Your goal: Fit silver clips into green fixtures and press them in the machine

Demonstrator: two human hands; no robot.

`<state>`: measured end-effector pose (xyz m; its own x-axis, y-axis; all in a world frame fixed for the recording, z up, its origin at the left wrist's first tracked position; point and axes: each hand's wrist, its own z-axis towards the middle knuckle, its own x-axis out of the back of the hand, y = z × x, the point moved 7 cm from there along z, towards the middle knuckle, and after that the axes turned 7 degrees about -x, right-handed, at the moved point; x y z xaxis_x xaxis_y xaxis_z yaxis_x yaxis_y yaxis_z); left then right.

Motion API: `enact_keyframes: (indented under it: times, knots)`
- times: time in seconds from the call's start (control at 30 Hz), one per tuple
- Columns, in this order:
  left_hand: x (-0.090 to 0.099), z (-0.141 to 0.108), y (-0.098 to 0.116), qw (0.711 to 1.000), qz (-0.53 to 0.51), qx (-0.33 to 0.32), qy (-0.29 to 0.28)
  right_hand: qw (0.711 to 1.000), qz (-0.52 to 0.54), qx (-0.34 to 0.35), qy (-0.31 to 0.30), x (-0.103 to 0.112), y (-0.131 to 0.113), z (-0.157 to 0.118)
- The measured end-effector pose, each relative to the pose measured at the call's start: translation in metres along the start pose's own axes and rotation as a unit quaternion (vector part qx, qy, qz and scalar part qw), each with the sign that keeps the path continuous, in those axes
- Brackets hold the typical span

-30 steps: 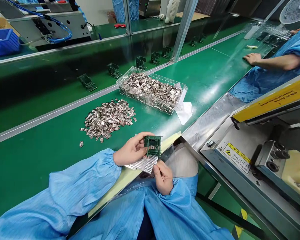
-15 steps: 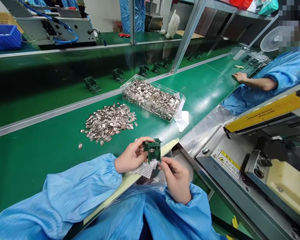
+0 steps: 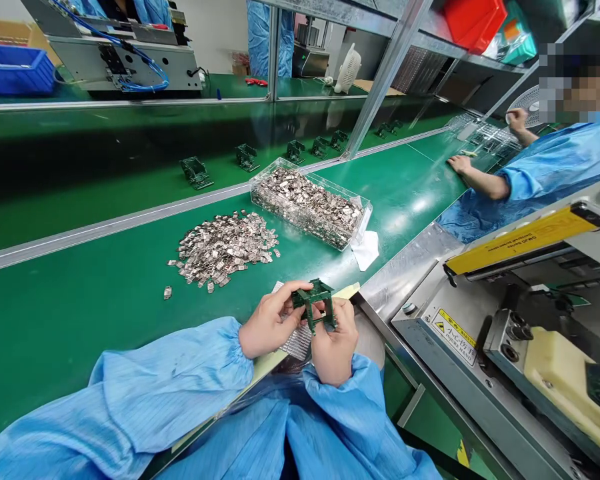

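Between both hands (image 3: pixel 269 325) (image 3: pixel 334 352), green open frame (image 3: pixel 322 291)

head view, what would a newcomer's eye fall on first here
Probably the heap of small metal pieces on the green worktop, with a clear box of similar pieces to its right and farther back. Next, the green circuit-board frame at the lower middle, held in the left hand, with the right hand touching it. At the right, a bright yellow bar stands out.
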<state>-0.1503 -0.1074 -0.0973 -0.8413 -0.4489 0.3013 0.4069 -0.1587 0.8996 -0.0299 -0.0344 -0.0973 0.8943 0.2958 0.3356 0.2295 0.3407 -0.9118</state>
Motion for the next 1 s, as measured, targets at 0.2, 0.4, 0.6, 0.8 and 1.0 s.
enact_keyframes:
  times: [0.2, 0.4, 0.6, 0.8, 1.0]
  knots:
    - [0.001, 0.000, 0.004, 1.000, 0.003, -0.017, 0.003, 0.987, 0.131, -0.086, -0.035, -0.005, 0.013, 0.006]
    - [-0.004, -0.005, 0.013, 1.000, -0.009, -0.027, 0.003, 0.949, 0.262, -0.149, -0.098, -0.009, 0.017, 0.004]
    - [-0.011, -0.004, 0.032, 0.999, -0.019, 0.000, -0.046, 0.948, 0.267, -0.097, -0.140, 0.025, 0.010, 0.002]
    - [-0.061, 0.016, 0.077, 0.970, -0.005, -0.047, -0.239, 0.979, 0.122, 0.092, -0.134, 0.117, -0.009, -0.017]
    - [-0.167, 0.080, 0.143, 0.896, -0.031, -0.215, -0.388, 0.971, 0.133, 0.059, 0.190, 0.281, 0.019, -0.054]
